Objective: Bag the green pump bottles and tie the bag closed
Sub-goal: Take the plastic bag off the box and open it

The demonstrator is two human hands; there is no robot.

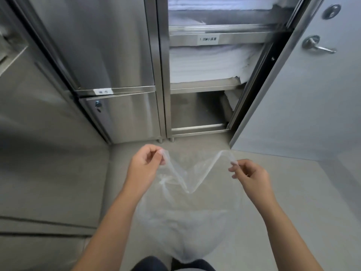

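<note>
clear bag, silver steel cabinet, white linens

Blocked ahead by the steel cabinet and stacked white linen; passable only into the bottom shelf bay. Hemmed left by the grey wall, right by the grey door. Free over bare floor around the clear bag.

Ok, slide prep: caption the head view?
Left hand and right hand pinch a clear plastic bag before a stainless steel cabinet.
</note>
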